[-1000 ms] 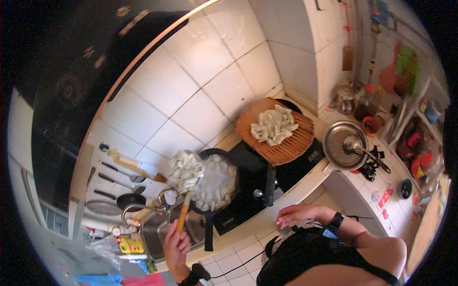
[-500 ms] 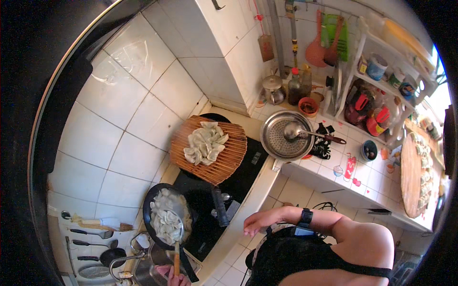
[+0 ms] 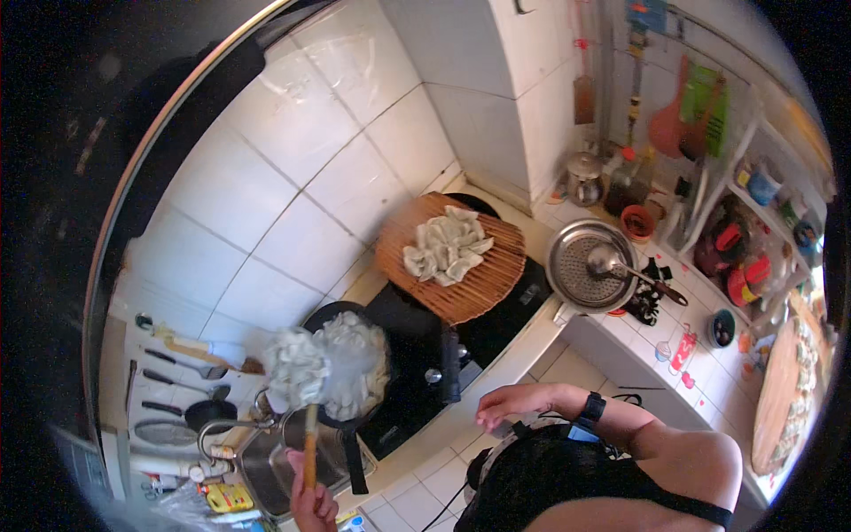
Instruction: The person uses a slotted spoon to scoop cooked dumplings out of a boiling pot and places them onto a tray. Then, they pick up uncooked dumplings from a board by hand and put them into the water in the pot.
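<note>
My left hand (image 3: 312, 505) is closed around the wooden handle of a ladle-like scoop (image 3: 310, 448), likely a skimmer; its head is hidden under a heap of pale dumplings (image 3: 297, 368). That heap hangs over the left rim of a dark pan (image 3: 353, 448), which holds more dumplings (image 3: 355, 355) under steam. My right hand (image 3: 505, 408), with a black watch on its wrist, hovers in front of the stove edge, fingers loosely stretched and nothing in them. Further back, a round slatted tray (image 3: 496, 288) bears a pile of dumplings (image 3: 448, 246).
The black stove top (image 3: 412, 328) lies under pan and tray. To its right stand a steel strainer bowl (image 3: 567, 284) and a ladle (image 3: 612, 262) in it. A sink (image 3: 266, 479) is at lower left, beside utensils hung on the wall. A wooden board (image 3: 771, 408) holds several dumplings at far right.
The scoop has risen from the pan with a heap of dumplings and moved to the pan's left side. The view has shifted left, so the scene sits further right. My right hand still holds nothing.
</note>
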`<move>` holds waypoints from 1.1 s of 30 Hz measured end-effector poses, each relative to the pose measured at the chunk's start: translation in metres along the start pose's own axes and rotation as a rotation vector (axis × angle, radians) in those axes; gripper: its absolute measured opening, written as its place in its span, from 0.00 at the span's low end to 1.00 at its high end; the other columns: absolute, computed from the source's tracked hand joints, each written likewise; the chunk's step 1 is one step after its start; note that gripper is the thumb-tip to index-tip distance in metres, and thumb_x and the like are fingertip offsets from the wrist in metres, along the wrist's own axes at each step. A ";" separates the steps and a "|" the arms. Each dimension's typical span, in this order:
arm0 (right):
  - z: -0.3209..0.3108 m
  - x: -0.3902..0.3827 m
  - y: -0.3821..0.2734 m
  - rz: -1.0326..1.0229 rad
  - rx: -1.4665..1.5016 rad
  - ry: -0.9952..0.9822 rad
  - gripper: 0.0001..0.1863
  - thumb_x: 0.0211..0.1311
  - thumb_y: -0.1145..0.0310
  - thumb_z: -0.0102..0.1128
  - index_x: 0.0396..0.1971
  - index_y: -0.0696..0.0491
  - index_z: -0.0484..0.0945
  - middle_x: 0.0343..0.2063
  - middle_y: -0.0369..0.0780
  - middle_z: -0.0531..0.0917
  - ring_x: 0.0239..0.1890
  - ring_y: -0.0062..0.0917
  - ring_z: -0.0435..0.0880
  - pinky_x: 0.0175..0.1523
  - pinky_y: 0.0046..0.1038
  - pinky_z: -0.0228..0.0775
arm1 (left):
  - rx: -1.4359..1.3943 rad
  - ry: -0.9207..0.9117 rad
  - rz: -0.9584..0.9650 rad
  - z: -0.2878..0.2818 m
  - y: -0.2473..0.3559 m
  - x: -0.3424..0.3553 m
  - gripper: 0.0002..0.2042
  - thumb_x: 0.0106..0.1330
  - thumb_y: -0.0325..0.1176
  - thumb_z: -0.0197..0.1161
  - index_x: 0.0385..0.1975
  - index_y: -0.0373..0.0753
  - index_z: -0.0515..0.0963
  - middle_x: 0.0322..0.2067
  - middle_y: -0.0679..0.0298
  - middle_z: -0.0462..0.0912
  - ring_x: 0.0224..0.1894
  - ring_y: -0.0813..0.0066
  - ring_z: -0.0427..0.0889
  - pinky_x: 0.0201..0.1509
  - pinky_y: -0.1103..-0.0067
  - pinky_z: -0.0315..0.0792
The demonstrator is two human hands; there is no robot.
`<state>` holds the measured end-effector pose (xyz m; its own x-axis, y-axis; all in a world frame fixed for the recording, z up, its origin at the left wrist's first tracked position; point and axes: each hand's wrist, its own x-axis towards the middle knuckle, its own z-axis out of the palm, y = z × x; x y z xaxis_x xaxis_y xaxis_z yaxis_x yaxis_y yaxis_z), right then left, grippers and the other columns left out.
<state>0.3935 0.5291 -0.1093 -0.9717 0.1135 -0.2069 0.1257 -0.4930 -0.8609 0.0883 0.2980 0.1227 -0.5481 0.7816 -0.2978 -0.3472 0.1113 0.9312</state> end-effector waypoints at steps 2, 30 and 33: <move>0.001 0.005 0.002 -0.001 -0.032 -0.025 0.19 0.71 0.55 0.52 0.46 0.57 0.76 0.41 0.36 0.80 0.45 0.19 0.78 0.52 0.23 0.71 | -0.096 0.069 -0.134 -0.048 -0.034 0.013 0.26 0.66 0.27 0.55 0.65 0.40 0.62 0.25 0.65 0.69 0.16 0.86 0.60 0.14 0.90 0.53; -0.026 -0.025 0.003 0.021 0.123 0.147 0.15 0.68 0.65 0.57 0.46 0.60 0.75 0.41 0.38 0.82 0.46 0.20 0.80 0.55 0.23 0.69 | 0.031 -0.111 -0.142 0.023 -0.032 0.045 0.28 0.67 0.25 0.52 0.68 0.39 0.58 0.26 0.66 0.65 0.18 0.85 0.60 0.18 0.89 0.53; -0.030 -0.035 0.001 0.010 0.118 0.180 0.15 0.68 0.65 0.57 0.46 0.60 0.75 0.41 0.38 0.81 0.46 0.20 0.80 0.55 0.23 0.70 | 0.130 -0.206 -0.099 0.065 -0.021 0.062 0.26 0.70 0.26 0.49 0.68 0.37 0.58 0.27 0.67 0.65 0.21 0.85 0.61 0.22 0.89 0.53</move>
<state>0.4333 0.5504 -0.1169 -0.9177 0.2554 -0.3043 0.1006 -0.5915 -0.8000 0.1109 0.3835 0.0983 -0.3455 0.8700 -0.3517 -0.2833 0.2607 0.9229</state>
